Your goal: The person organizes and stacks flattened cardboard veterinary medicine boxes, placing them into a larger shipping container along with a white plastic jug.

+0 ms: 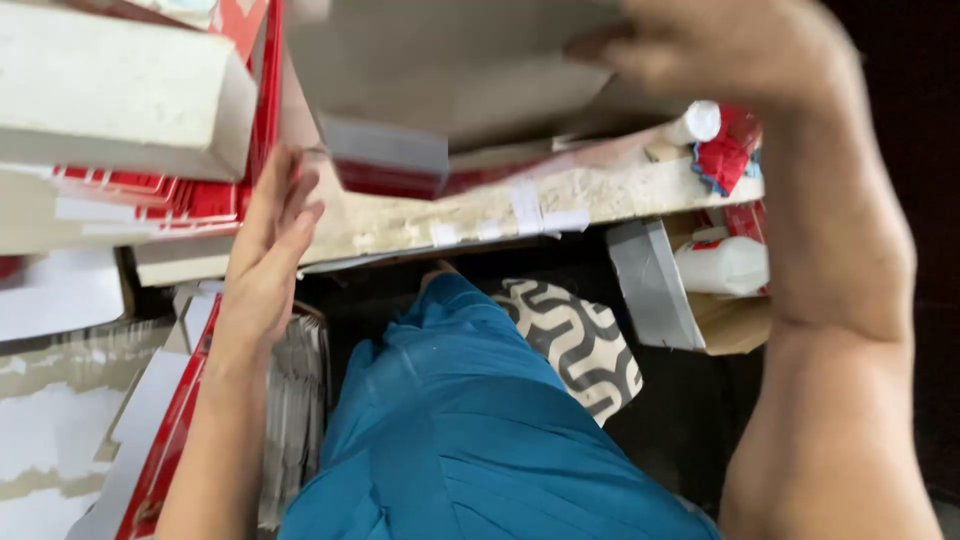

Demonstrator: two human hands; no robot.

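A flat grey cardboard sheet with a red and white edge point(440, 90) lies tilted on a worn wooden tabletop point(470, 215). My right hand point(720, 50) rests on top of the sheet at its right end, fingers curled over it. At the sheet's left edge my left hand point(268, 250) is pressed flat, fingers straight and together. Blue trousers point(460, 430) cover my lap below the table's front edge.
Stacks of red and white flat cartons point(150, 190) and a pale block point(110, 90) stand at the left. More folded cartons point(150, 430) lean beside my left leg. A white plastic bottle point(725, 265) and red cloth point(730, 150) sit right. A patterned cushion point(580, 345) lies below.
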